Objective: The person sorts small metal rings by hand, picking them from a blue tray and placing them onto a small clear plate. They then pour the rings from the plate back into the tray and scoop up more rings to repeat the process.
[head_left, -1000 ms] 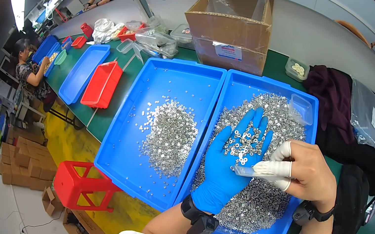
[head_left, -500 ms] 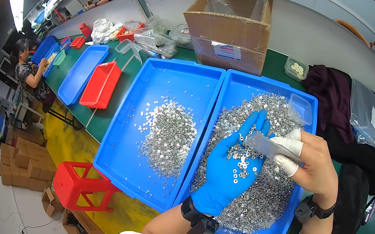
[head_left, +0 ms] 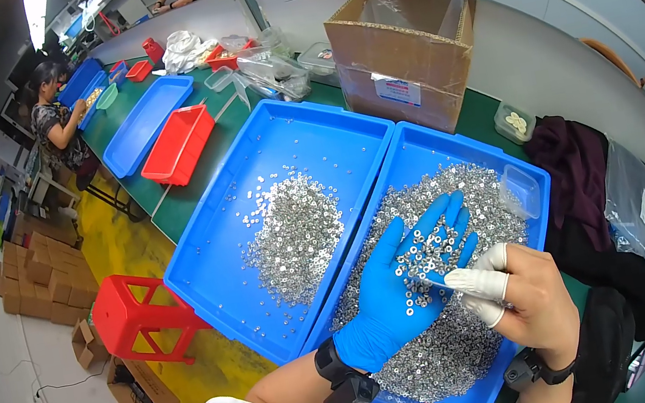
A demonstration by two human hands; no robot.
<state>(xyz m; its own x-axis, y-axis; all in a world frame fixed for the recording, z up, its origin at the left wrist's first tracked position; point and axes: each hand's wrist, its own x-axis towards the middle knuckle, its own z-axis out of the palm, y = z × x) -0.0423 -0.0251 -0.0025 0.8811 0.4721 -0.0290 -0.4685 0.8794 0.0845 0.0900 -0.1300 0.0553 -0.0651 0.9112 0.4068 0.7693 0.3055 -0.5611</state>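
While my left hand point(head_left: 387, 300) is facing palm up with fingers spread, cradling small metal rings point(head_left: 433, 254) above the heaped blue tray point(head_left: 441, 148), my right hand point(head_left: 526, 292) is pinching a thin plastic piece point(head_left: 437, 277), mostly hidden by white finger covers point(head_left: 479, 284), beside those rings. To the left on the green surface point(head_left: 478, 115), a second blue tray point(head_left: 222, 292) is holding a smaller ring pile point(head_left: 299, 240).

Small silver rings point(head_left: 434, 249), round, centre hole, all loose. One batch heaped across the blue-gloved left hand point(head_left: 386, 301), palm up, over the right blue tray point(head_left: 417, 152); mixed angles, many holes showing. Large pile point(head_left: 450, 360) inside right blue tray, covering most of its floor. Smaller pile point(head_left: 298, 236) left of right blue tray, strays scattered around it.
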